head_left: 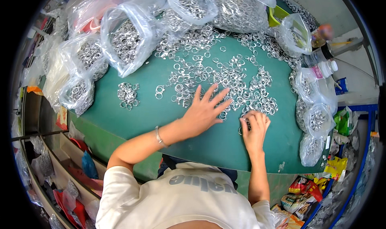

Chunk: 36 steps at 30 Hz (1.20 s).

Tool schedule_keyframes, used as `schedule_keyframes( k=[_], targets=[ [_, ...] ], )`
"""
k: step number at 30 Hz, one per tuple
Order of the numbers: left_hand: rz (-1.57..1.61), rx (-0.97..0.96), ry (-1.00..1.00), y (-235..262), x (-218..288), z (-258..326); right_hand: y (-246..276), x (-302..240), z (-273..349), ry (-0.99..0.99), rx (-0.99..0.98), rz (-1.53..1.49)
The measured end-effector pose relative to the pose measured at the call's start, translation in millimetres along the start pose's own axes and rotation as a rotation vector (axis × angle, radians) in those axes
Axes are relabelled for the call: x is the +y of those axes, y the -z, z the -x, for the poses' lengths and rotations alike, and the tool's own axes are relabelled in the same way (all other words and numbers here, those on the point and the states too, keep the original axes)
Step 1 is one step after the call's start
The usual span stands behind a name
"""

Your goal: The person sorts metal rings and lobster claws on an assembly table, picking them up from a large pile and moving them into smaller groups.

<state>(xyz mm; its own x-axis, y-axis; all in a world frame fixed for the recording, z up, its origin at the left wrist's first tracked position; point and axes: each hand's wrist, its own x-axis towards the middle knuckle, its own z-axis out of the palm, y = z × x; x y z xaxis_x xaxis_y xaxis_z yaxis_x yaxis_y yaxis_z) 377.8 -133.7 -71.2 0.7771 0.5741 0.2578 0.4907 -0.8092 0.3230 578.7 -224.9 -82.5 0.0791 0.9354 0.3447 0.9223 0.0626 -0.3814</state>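
Note:
Many small silvery metal rings (pixel 230 77) lie loose in a spread heap on a green table (pixel 120 124). Over the near edge of that heap, my left hand (pixel 204 111) is open, its fingers spread and touching or hovering just above the rings; which of the two I cannot tell. A metal bangle (pixel 159 137) circles the left wrist. Right of it, my right hand (pixel 255 129) curls its fingers down around a few rings at the heap's near right side. How many it holds is hidden by the fingers. A small separate pile of rings (pixel 128 95) sits to the left.
Clear plastic bags full of rings (pixel 125 42) line the table's far side, with more ring bags (pixel 317 120) along the right edge. A yellow-green container (pixel 277 15) and bottles (pixel 326 68) stand far right. Compartmented shelving (pixel 54 148) flanks the left, a blue rack (pixel 368 148) the right.

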Motion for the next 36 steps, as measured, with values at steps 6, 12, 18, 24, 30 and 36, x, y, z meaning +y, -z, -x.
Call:
schedule_keyframes(
  k=[6,12,18,24,30,36],
  targets=[
    [-0.012,-0.117,-0.146,-40.3,0.9,-15.1,8.3,35.2,10.6,-0.244,0.147,0.076],
    [0.043,0.042,0.012,-29.4,-25.3,-20.8,10.0,16.7,18.1,-0.256,-0.003,0.062],
    [0.042,0.103,-0.044,-25.6,1.1,-64.7,-7.1,-8.6,22.9,-0.019,-0.110,-0.106],
    [-0.053,-0.025,0.102,-38.9,-22.6,-76.4,14.8,22.4,32.1,0.184,-0.056,-0.216],
    [0.012,0.024,-0.114,-29.3,-17.8,-43.3,16.4,35.5,-2.4,-0.245,0.065,-0.026],
    [-0.020,0.166,0.151,-15.7,-36.5,-43.5,16.3,41.1,-19.6,-0.213,-0.007,0.174]
  ],
)
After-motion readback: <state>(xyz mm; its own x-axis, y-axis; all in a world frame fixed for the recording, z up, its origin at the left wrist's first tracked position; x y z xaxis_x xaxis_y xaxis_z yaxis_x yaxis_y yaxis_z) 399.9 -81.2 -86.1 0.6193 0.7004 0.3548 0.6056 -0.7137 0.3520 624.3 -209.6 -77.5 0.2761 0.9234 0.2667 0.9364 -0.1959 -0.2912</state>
